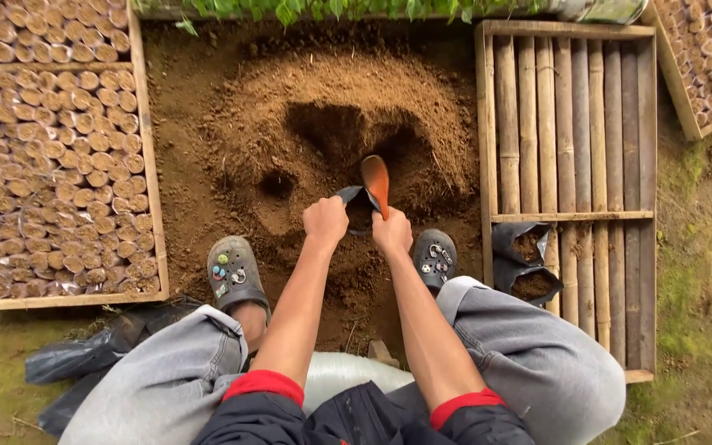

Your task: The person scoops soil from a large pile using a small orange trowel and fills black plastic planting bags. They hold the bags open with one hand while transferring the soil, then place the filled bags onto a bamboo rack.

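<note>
between my feet, my left hand (325, 221) pinches the black bag (354, 200) open while my right hand (391, 231) grips the orange scoop (376, 181), blade pointing away over the bag's mouth.

Bare earth ground (191, 165) carries a mound of loose brown soil (348, 107), hollowed at its middle. To one side lies a wooden frame (152, 165) packed with small soil-filled bags (51, 165); to the other, a bamboo-slat tray (570, 124) holding two filled black bags (525, 264). Crumpled black plastic (84, 354) lies on the mossy ground nearby, beside two grey clogs (232, 272).
</note>
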